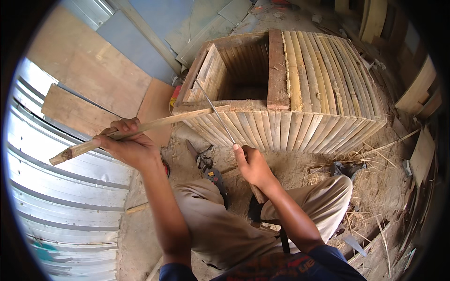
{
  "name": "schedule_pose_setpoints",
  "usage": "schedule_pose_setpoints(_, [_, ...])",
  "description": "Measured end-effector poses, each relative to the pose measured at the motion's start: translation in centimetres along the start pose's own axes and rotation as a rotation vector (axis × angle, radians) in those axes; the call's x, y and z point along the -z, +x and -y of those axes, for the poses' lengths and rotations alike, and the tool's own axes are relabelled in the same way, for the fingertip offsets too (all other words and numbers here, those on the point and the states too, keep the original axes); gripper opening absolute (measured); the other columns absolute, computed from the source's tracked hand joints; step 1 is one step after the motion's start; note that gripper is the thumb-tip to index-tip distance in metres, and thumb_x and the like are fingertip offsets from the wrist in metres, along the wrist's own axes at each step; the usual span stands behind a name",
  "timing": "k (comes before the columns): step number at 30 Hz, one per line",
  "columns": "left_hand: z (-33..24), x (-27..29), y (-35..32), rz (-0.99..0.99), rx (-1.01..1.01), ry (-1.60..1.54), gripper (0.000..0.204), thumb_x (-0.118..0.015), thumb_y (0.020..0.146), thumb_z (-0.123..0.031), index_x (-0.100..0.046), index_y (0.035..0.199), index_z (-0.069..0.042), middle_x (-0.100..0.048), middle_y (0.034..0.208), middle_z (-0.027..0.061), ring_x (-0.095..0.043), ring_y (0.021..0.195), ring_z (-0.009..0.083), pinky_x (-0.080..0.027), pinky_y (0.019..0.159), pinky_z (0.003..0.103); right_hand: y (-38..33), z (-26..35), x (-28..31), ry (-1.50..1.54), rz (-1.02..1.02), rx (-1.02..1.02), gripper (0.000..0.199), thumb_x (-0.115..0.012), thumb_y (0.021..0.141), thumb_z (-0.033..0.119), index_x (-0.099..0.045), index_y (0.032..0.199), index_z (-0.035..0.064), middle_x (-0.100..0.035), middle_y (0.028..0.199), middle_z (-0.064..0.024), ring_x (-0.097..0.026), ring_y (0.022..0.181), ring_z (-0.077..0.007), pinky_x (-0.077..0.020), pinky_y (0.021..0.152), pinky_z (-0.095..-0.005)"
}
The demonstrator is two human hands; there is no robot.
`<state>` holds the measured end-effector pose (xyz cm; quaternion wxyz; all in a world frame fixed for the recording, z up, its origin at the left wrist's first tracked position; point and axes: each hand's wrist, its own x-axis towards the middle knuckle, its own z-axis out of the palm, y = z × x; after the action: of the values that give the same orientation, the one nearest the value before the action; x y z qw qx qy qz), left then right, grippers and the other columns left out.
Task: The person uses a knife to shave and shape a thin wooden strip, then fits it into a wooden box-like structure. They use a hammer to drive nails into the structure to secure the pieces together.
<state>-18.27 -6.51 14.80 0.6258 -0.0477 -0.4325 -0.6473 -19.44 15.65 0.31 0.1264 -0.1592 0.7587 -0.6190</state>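
My left hand (129, 143) is closed around a long split bamboo strip (164, 122), which slants up to the right. Its thick cut end sticks out past my fingers at the left, and its thin far end lies at the near rim of a slatted box (311, 126). In my right hand (254, 166) is a knife (220, 119) with a long, narrow blade. Part of its wooden handle shows below my fist. The blade crosses the strip near the strip's thin end; I cannot tell whether they touch. Bamboo slats cover the box's side and right top, while its left part is uncovered.
A power tool (215, 180) with a dark body lies on the dirt floor beside my knee. Corrugated metal sheets (65, 187) and a wooden board (89, 61) flank the left. Straw-like scraps (323, 171) litter the right, where more boards (419, 89) lean.
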Motion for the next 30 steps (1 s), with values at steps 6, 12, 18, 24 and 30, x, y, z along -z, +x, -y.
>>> schedule_pose_setpoints(6, [0.0,0.6,0.4,-0.066,0.034,0.006,0.051,-0.05,0.093,-0.066,-0.045,0.081,-0.017,-0.043,0.067,-0.0001,-0.045,0.064,0.0149,-0.041,0.062,0.031,-0.1,-0.2,-0.6,-0.062,-0.028,0.014,0.054,-0.047,0.104,0.04,-0.059,0.085,-0.0082,-0.057,0.065,-0.0293,-0.059,0.061,-0.042,-0.0466,0.063,-0.0493])
schedule_pose_setpoints(12, [-0.1,0.2,-0.1,0.001,0.024,0.06,0.052,-0.048,0.093,-0.068,-0.046,0.08,-0.017,-0.041,0.067,0.0,-0.043,0.063,0.0145,-0.037,0.062,0.03,-0.2,-0.9,-0.5,-0.071,0.107,0.015,0.054,-0.048,0.104,0.041,-0.06,0.084,-0.0087,-0.057,0.063,-0.0299,-0.062,0.06,-0.0399,-0.0486,0.062,-0.0482])
schedule_pose_setpoints(18, [-0.2,-0.4,-0.2,-0.088,0.033,-0.027,0.05,-0.049,0.094,-0.066,-0.049,0.083,-0.017,-0.044,0.063,0.0013,-0.042,0.055,0.0126,-0.034,0.051,0.024,-0.2,-1.7,-0.1,-0.072,-0.12,-0.048,0.054,-0.047,0.103,0.041,-0.06,0.086,-0.0084,-0.059,0.068,-0.0308,-0.065,0.067,-0.0435,-0.0489,0.065,-0.0484])
schedule_pose_setpoints(24, [-1.1,-0.8,-0.1,-0.03,0.049,0.035,0.069,-0.031,0.092,-0.079,-0.033,0.061,-0.018,-0.028,0.05,-0.0002,-0.03,0.044,0.0112,-0.025,0.044,0.023,-0.2,-2.4,-0.1,-0.046,-0.075,-0.058,0.056,-0.045,0.103,0.043,-0.059,0.09,-0.01,-0.059,0.069,-0.0336,-0.064,0.071,-0.0496,-0.0492,0.065,-0.0524])
schedule_pose_setpoints(30, [-1.2,-1.1,-0.3,0.095,0.05,-0.058,0.073,-0.027,0.086,-0.086,-0.031,0.062,-0.017,-0.027,0.043,-0.0014,-0.025,0.032,0.0085,-0.023,0.032,0.021,-0.9,1.4,-1.2,0.034,0.105,0.134,0.055,-0.045,0.104,0.043,-0.059,0.092,-0.0089,-0.058,0.063,-0.0271,-0.062,0.062,-0.0386,-0.0493,0.062,-0.0486])
